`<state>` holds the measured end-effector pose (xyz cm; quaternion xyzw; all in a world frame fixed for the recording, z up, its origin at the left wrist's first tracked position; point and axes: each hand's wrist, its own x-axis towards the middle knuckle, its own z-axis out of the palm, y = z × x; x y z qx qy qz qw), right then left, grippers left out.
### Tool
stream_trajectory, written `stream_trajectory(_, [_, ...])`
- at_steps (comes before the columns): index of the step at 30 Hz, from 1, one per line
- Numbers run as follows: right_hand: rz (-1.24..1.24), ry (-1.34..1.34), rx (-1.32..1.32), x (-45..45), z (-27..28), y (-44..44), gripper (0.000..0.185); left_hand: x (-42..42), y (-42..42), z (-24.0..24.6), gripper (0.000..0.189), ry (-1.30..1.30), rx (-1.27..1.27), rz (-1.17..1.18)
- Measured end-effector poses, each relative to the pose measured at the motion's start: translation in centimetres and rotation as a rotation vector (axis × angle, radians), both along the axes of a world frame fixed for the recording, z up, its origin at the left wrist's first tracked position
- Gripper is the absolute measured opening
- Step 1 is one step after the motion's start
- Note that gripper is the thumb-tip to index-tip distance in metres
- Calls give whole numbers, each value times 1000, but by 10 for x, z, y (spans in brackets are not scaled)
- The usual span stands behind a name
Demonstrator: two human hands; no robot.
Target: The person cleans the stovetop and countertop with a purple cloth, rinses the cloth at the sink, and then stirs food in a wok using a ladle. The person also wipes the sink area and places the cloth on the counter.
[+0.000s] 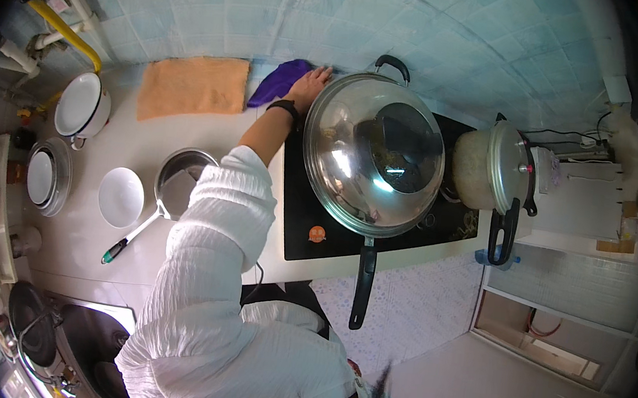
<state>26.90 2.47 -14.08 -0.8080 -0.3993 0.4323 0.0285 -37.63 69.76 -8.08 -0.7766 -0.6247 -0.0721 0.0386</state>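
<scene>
My left hand [309, 86], with a dark band at its wrist, reaches to the back of the counter by the tiled wall. It lies at the right edge of a crumpled purple cloth [280, 83], beside the wok's left rim. The undersides of the fingers are hidden, so a grip on the cloth cannot be confirmed. A wok with a domed steel lid [348, 144] sits on a black cooktop [318, 210]. Its long black handle [364, 285] points toward me, and the lid's window looks dark. My right hand is out of view.
An orange towel [193, 89] lies left of the cloth. A pressure cooker [474, 166] stands right of the wok, its handle [503, 233] jutting forward. On the left counter are a saucepan [177, 190], a white bowl [121, 197] and an enamel pot [94, 114]. A sink [91, 338] is lower left.
</scene>
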Motion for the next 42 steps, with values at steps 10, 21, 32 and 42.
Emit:
stream_trajectory(10, [-354, 442, -148, -2, 32, 114, 36, 6, -84, -11, 64, -224, 69, 670])
stream_trajectory(21, [355, 366, -156, -1, 43, 342, 41, 138, -354, 18, 65, -255, -27, 554])
stream_trajectory(32, [528, 307, -95, 45, 28, 402, 37, -47, -613, 21, 62, -107, -7, 1150])
stream_trajectory(42, [171, 249, -389, 96, -12, 228, 34, -143, -687, -20, 63, -107, 74, 1210])
